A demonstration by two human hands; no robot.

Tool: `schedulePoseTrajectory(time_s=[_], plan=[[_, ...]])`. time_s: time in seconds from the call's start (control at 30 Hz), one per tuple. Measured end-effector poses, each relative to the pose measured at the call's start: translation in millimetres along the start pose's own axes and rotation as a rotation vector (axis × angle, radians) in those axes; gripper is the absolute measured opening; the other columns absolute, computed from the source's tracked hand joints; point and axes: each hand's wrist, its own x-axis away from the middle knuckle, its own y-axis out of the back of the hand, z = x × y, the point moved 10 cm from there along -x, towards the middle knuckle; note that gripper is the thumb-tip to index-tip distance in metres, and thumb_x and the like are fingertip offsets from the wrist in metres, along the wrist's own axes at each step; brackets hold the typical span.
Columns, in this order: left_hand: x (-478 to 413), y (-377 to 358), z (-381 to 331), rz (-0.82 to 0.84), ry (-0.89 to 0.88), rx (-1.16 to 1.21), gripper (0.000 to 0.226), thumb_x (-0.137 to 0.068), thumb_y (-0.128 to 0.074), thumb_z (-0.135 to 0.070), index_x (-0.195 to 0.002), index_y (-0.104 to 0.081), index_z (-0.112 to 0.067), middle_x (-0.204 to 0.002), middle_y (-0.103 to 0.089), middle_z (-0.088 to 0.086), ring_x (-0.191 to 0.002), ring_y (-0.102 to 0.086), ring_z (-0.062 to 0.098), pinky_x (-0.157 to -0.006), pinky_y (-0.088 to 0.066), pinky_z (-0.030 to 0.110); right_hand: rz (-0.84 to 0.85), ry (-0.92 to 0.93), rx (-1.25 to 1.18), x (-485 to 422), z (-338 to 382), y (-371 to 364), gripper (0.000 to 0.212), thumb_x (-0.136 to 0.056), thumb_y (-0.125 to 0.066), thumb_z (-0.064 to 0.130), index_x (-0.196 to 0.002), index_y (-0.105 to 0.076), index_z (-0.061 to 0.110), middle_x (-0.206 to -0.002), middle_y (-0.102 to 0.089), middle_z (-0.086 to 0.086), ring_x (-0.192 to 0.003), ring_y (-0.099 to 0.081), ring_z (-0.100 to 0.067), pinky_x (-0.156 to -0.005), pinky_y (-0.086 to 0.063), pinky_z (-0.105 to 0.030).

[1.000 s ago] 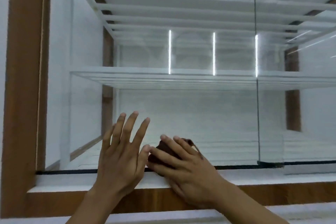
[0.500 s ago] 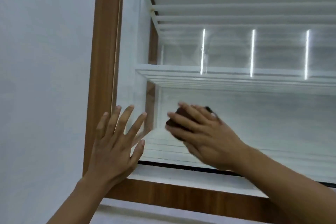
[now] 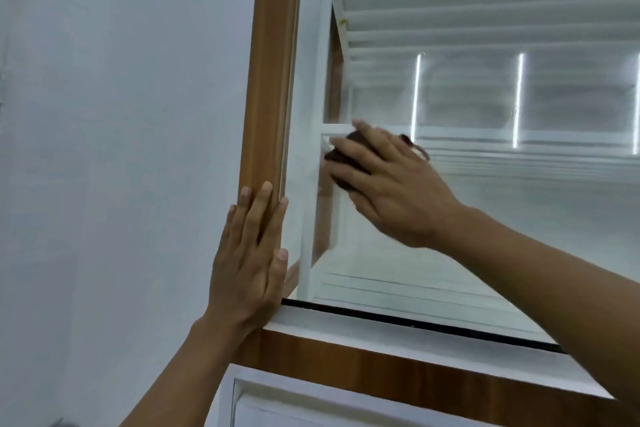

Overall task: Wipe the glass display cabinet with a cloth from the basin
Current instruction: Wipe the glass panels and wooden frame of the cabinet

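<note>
A dark brown cloth (image 3: 348, 158) is pressed flat against the glass (image 3: 485, 225) of the display cabinet by the right hand (image 3: 388, 184), with its fingers stretched out over it. The cloth is held near the left edge of the glass. The left hand (image 3: 251, 253) is laid flat, fingers together, on the brown wooden frame (image 3: 273, 62) at the left.

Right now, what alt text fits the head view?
The right hand presses a dark cloth flat against the cabinet glass near its left edge. The left hand rests flat on the wooden frame.
</note>
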Motion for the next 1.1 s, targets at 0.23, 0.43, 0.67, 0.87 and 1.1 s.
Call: schedulePoseTrajectory(time_s=[0.23,0.43,0.67,0.87,1.1], plan=[[-2,2,4,-0.023,0.023,0.073,0.062,-0.101,-0.024,-0.028,-0.159,-0.02,-0.005,-0.17,-0.013,0.008,-0.158,-0.01,0.026,-0.127,-0.018,0.05,0.168,0.265,-0.097,26,110,-35,0.051,-0.103,-0.039,0.035,-0.152,-0.04,0.021,-0.163,-0.033,-0.007,-0.155,-0.015,-0.037,-0.126,-0.012,-0.049],[1,1,5,-0.031,0.022,0.058,0.063,-0.1,-0.027,-0.03,-0.158,-0.023,-0.005,-0.17,-0.014,0.008,-0.158,-0.011,0.026,-0.129,-0.009,0.044,-0.052,-0.188,-0.077,-31,19,-5,0.041,-0.096,-0.055,0.027,-0.135,-0.053,0.014,-0.149,-0.044,-0.016,-0.146,-0.031,-0.04,-0.12,-0.022,-0.049],[-2,-1,2,0.001,-0.005,-0.03,0.065,-0.099,-0.028,-0.026,-0.159,-0.017,-0.003,-0.17,-0.008,0.011,-0.158,-0.008,0.029,-0.129,-0.001,0.048,0.196,0.309,-0.107,47,116,-35,0.04,-0.102,-0.041,0.037,-0.139,-0.051,0.027,-0.156,-0.041,-0.004,-0.154,-0.018,-0.035,-0.126,-0.007,-0.047],[-6,-3,-2,0.031,-0.029,-0.078,0.066,-0.099,-0.028,-0.031,-0.159,-0.02,-0.007,-0.17,-0.008,0.01,-0.158,-0.007,0.03,-0.129,-0.002,0.049,-0.079,-0.379,-0.03,57,-69,18,0.049,-0.1,-0.041,0.034,-0.148,-0.048,0.026,-0.161,-0.035,-0.007,-0.153,-0.019,-0.04,-0.125,-0.014,-0.053],[-16,-1,-12,0.033,-0.006,-0.075,0.066,-0.098,-0.029,-0.029,-0.16,-0.018,-0.009,-0.17,-0.01,0.009,-0.158,-0.009,0.03,-0.127,-0.011,0.053,0.262,0.524,-0.062,99,99,-28,0.048,-0.099,-0.046,0.042,-0.147,-0.042,0.041,-0.162,-0.034,0.005,-0.152,-0.026,-0.033,-0.124,-0.025,-0.052]])
